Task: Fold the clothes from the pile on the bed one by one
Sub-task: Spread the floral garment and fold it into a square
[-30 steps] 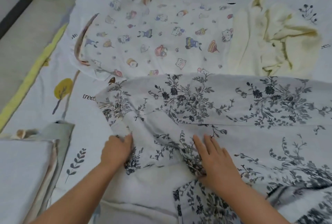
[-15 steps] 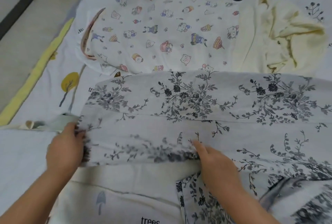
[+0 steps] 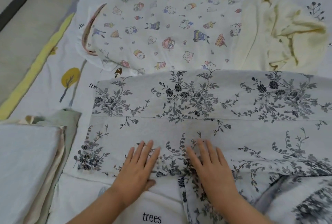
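Observation:
A white garment with a grey-black floral print lies spread across the bed in front of me, its far edge folded over toward me. My left hand lies flat on its near edge with straight fingers. My right hand presses flat on the same cloth just to the right, fingers straight. Beyond it lie a white cartoon-print garment and a crumpled pale yellow garment.
A stack of folded clothes sits at the near left on the bed. The bed sheet is white with tree prints. The bed's left edge and the floor run along the left side.
My left hand pulled the floral garment's left end outward, let go, and came back to the middle. Both hands now lie flat on the cloth, which is smoother and straighter.

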Motion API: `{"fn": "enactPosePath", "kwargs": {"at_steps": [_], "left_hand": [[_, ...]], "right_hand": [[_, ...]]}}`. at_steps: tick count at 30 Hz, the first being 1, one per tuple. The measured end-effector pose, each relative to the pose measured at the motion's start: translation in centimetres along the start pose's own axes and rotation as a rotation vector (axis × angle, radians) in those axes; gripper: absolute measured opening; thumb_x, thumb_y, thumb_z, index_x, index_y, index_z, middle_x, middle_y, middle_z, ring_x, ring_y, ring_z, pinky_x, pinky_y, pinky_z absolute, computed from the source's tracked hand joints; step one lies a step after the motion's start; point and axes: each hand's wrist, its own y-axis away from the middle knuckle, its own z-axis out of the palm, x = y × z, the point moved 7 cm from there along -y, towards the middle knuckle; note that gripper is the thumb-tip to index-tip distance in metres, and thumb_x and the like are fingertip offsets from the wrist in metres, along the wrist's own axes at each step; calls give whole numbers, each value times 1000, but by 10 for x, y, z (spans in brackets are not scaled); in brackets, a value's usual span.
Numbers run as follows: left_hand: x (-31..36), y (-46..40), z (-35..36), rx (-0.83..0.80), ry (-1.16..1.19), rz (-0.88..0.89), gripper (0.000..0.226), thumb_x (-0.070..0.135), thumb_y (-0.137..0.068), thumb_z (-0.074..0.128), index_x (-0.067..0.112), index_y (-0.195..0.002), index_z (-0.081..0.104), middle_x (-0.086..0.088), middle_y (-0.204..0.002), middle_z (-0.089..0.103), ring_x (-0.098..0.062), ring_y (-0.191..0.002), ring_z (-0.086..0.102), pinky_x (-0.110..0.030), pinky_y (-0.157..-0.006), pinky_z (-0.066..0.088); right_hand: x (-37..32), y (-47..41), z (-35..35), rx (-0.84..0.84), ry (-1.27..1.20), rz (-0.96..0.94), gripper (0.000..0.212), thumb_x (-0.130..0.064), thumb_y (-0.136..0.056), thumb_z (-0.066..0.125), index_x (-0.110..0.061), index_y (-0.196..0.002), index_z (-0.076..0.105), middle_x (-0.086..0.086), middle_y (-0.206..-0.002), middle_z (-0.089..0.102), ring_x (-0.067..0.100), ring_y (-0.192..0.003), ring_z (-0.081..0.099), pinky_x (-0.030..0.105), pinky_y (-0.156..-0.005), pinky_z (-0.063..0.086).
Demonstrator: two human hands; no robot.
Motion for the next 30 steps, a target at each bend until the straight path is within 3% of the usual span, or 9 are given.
{"fn": "enactPosePath", "kwargs": {"at_steps": [4,7,10,12,14,16,21,25,30], "left_hand": [[-9,-2,-3,-20,21,-29,120,8,-25,91,14,-136,45,-20,-129,56,-40,-112,57,-43,-86,52],[-17,2,-5,-97,-24,-21,103,2,-32,85,10,-130,54,-21,-130,55,-41,-117,53,-41,-88,51],[-24,9,7,-254,84,19,81,14,-90,48,23,-149,-7,-11,-154,-17,-36,-140,-14,-42,-117,5],[-31,5,6,-328,197,-34,60,39,-97,28,29,-150,0,-1,-156,-16,-28,-143,-14,-41,-116,-1],[-33,-8,-5,-173,215,-91,62,56,-93,9,32,-150,5,2,-156,-13,-23,-145,-9,-38,-116,-3],[-27,-21,-19,4,190,-138,69,63,-84,-9,34,-146,-15,2,-150,-27,-24,-141,-23,-36,-112,-15],[-6,-48,18,-93,95,-189,60,49,-97,8,27,-132,-36,-8,-149,-35,-32,-127,-40,-47,-111,-16],[4,-55,12,-92,154,-237,62,37,-100,22,19,-149,-11,-12,-155,-20,-38,-141,-20,-52,-114,-2],[37,-39,-39,190,340,-52,36,15,-89,54,9,-125,55,-12,-134,50,-27,-123,47,-36,-103,36]], "right_hand": [[7,2,11,-180,-33,23,94,4,-87,48,-17,-145,-23,17,-155,-16,41,-142,-6,47,-116,0],[-3,9,15,-234,-57,-31,88,6,-87,45,-18,-148,-13,15,-156,-14,41,-142,-10,50,-116,-3],[-7,17,12,-276,-156,-93,75,-10,-90,42,-23,-151,-1,8,-157,-14,32,-143,-17,47,-114,-11],[1,13,2,-189,-297,-28,64,-31,-95,36,-30,-150,5,-3,-158,-10,18,-144,-16,38,-113,-13],[15,2,-10,-46,-337,93,61,-41,-98,25,-29,-149,-8,-6,-153,-22,12,-138,-27,32,-110,-18],[31,-11,-13,36,-282,237,63,-46,-99,16,-26,-141,-26,1,-144,-34,16,-131,-35,36,-108,-18],[42,-25,20,-93,-209,326,63,-49,-99,12,-23,-142,-26,6,-144,-38,26,-137,-30,50,-113,-11],[40,-26,15,-69,-241,304,57,-38,-101,20,-22,-150,-4,10,-155,-19,28,-143,-17,49,-115,-2],[28,4,-4,39,-335,210,39,-26,-100,32,-15,-137,37,7,-144,36,23,-133,31,33,-109,29]]}}
